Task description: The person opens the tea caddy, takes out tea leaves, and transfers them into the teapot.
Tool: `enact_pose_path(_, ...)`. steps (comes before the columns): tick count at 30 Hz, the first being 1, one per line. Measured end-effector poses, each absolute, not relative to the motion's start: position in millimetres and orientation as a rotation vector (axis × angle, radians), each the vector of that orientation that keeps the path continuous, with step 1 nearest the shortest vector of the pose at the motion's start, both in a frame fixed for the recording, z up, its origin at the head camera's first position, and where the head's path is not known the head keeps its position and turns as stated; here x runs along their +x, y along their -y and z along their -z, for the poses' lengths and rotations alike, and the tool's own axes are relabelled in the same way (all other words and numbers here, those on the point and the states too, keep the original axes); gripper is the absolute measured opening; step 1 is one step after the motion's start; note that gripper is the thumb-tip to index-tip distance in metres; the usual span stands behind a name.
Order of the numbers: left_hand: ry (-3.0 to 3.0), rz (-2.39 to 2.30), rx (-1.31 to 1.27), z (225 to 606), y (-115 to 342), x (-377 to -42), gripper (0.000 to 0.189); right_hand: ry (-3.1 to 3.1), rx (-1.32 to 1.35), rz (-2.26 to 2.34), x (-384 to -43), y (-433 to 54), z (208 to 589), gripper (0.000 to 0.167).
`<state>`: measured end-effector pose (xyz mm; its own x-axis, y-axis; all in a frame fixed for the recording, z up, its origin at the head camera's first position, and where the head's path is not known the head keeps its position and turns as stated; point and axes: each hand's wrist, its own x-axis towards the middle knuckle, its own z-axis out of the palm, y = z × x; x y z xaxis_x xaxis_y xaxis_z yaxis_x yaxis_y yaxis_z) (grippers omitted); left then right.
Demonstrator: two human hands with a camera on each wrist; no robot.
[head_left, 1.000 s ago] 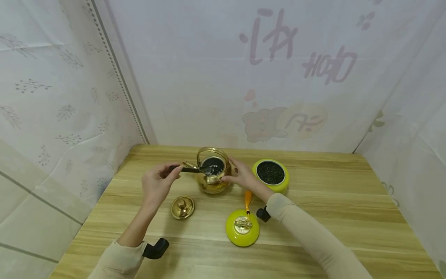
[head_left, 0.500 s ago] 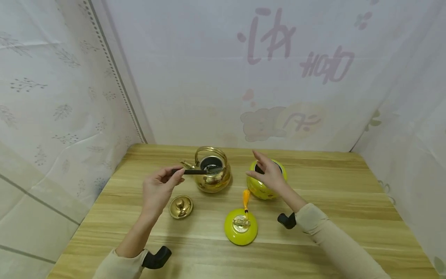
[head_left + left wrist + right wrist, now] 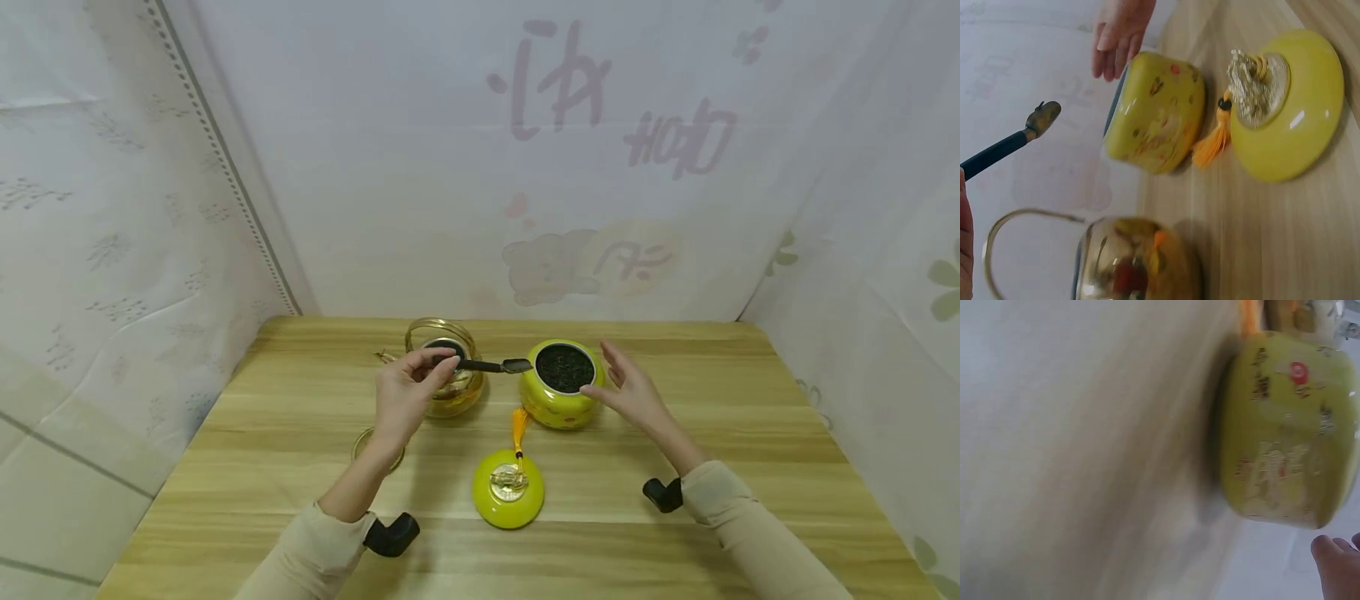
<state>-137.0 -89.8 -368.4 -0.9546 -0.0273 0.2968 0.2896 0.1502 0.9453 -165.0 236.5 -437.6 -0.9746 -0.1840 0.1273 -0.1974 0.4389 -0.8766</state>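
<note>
My left hand [image 3: 408, 392] pinches the black handle of a small scoop [image 3: 480, 366], held level with its bowl pointing right. A dark speck clings to the scoop [image 3: 1043, 117] in the left wrist view. The scoop's tip overlaps the left edge of a round yellow jar [image 3: 558, 408], filled with dark dry leaves that look like tea. My right hand [image 3: 630, 396] is at the jar's right side, fingers spread and thumb near the rim. Behind my left hand stands a gold teapot [image 3: 453, 404], uncovered, its mouth partly hidden by that hand.
The jar's yellow lid [image 3: 495, 508], with a gold knob and orange tassel [image 3: 519, 427], lies in front of the jar. A gold teapot lid [image 3: 360, 446] is mostly hidden under my left forearm. A printed curtain [image 3: 375, 167] hangs behind the wooden table [image 3: 585, 550].
The left hand has moved the scoop right, from over the teapot's mouth to the jar's left edge. The right hand has left the teapot and crossed to the jar's right side.
</note>
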Motion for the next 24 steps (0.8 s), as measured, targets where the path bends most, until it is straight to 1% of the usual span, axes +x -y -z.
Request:
enact_pose_path(7, 2.210, 1.690, -0.427, 383.4, 58.4, -154.7, 0.017, 2.666, 0.393, -1.700, -167.3, -239.4, 452.7, 0.090)
enact_pose_path(14, 2.283, 1.559, -0.482, 395.9, 33.5, -169.1, 0.016, 2.659, 0.419, -1.751, -170.9, -238.8, 463.7, 0.093)
enact_pose_path(19, 2.296, 1.462, -0.561, 400.3, 21.8, -176.1, 0.015, 2.662, 0.389, -1.779, -170.7, -237.1, 465.8, 0.093)
enact_pose_path(24, 2.291, 1.230, -0.677, 402.2, 12.9, -180.4, 0.013, 2.658, 0.365, -1.798, -170.4, -237.8, 465.3, 0.093)
